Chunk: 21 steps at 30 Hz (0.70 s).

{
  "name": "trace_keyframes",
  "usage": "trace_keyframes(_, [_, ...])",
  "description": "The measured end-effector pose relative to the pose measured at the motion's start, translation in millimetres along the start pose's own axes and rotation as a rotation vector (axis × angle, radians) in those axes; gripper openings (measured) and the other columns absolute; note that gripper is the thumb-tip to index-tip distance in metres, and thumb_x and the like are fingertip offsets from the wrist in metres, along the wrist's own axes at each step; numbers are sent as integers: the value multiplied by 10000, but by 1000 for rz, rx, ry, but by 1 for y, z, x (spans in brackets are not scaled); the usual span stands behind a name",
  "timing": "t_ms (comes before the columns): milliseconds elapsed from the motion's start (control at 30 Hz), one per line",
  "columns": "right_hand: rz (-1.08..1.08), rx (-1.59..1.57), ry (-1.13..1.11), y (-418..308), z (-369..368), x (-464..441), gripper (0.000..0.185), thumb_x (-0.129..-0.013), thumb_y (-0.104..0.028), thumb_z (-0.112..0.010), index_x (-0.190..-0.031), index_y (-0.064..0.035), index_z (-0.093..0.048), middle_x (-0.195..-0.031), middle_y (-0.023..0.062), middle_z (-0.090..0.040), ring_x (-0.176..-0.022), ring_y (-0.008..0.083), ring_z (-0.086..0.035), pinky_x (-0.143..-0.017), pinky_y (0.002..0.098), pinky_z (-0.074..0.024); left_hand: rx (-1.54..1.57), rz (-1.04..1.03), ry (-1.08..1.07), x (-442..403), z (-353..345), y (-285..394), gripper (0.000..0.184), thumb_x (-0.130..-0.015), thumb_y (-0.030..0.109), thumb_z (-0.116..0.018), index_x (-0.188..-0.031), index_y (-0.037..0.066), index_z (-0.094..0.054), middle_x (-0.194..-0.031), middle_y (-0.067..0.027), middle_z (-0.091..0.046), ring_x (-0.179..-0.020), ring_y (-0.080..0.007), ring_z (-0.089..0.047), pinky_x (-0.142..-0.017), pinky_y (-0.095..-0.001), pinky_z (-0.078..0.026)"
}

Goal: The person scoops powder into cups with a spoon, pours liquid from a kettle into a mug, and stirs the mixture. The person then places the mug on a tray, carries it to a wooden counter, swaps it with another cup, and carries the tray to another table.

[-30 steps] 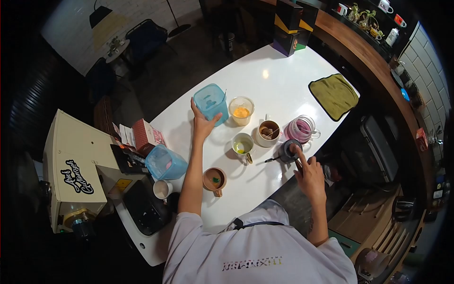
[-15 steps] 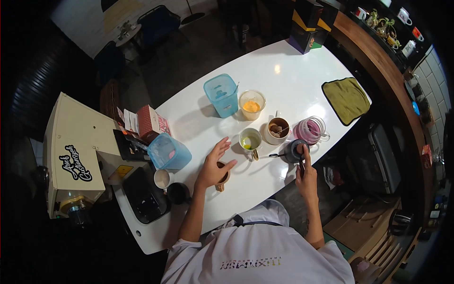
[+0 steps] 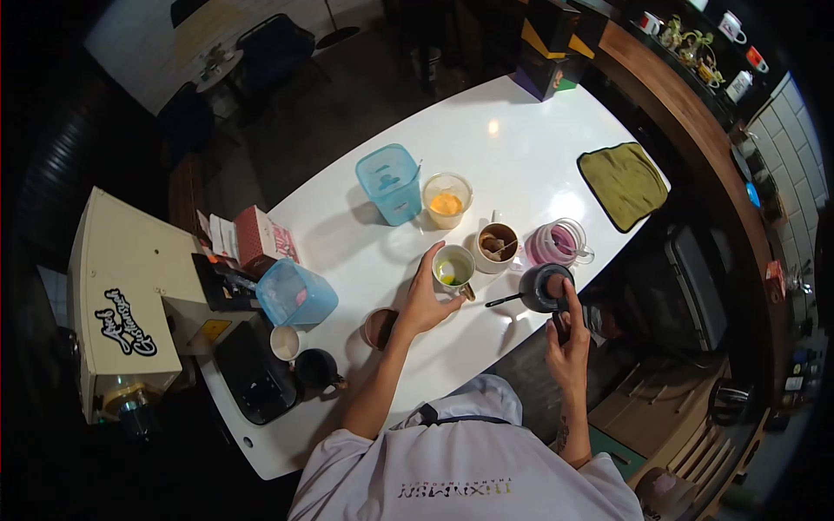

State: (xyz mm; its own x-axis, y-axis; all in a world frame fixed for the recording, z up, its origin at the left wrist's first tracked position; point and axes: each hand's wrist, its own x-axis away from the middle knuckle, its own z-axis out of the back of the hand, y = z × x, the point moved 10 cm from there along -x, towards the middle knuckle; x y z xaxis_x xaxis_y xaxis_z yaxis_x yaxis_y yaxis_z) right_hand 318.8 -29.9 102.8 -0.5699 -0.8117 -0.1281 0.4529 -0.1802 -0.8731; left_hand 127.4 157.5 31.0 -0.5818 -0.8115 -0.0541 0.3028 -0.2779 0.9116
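Observation:
My left hand (image 3: pixel 426 300) is around the left side of a white mug (image 3: pixel 453 267) with yellow-green contents, fingers and thumb on its wall. My right hand (image 3: pixel 566 340) holds a dark cup (image 3: pixel 546 287) by its handle, at the table's near edge. A black spoon (image 3: pixel 504 301) lies beside that cup. Behind stand a white mug with tea bags (image 3: pixel 496 247), a ribbed pink glass mug (image 3: pixel 558 242) and a clear cup with orange contents (image 3: pixel 446 203). A brown mug (image 3: pixel 380 328) is partly hidden by my left forearm.
On the white table (image 3: pixel 469 122) are a tall blue container (image 3: pixel 390 187), another blue container (image 3: pixel 300 293), a small white cup (image 3: pixel 285 343), a black mug (image 3: pixel 316 370), a green cloth (image 3: pixel 623 185) and dark boxes (image 3: pixel 547 56). A cream machine (image 3: pixel 130 304) stands at left.
My left hand has left the tall blue container, passed over the brown mug and reached the white mug. My right hand has stayed at the dark cup, which now looks slightly tilted.

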Motion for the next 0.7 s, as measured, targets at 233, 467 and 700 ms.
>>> trace_keyframes(233, [-68, -27, -6, -6, 6, -1, 768, -816, 172, -522, -1523, -105, -405, -1064, 259, -690, -877, 157, -657, -777, 256, -460, -23, 14, 8, 8, -5, 8, 884, -672, 100, -881, -1414, 60, -402, -1346, -174, -508, -1276, -353, -511, -1076, -422, -422])
trace_keyframes(467, [2, 38, -22, -18, 8, 0, 738, -809, 189, -518, -1490, -90, -462, -1076, 255, -687, -836, 170, -639, -786, 255, -465, -40, 20, -1, 26, -10, 20, 820, -658, 87, -896, -1359, 63, -472, -1301, -155, -522, -1243, -352, -527, -1046, -415, -446])
trace_keyframes(700, [-8, 94, 9, -15, 13, -7, 752, -801, 190, -547, -1492, -95, -467, -1080, 263, -660, -843, 227, -651, -817, 262, -492, 59, 28, -56, 43, -24, 10, 817, -680, 122, -906, -1348, 64, -438, -1310, -150, -525, -1240, -319, -537, -1054, -400, -438])
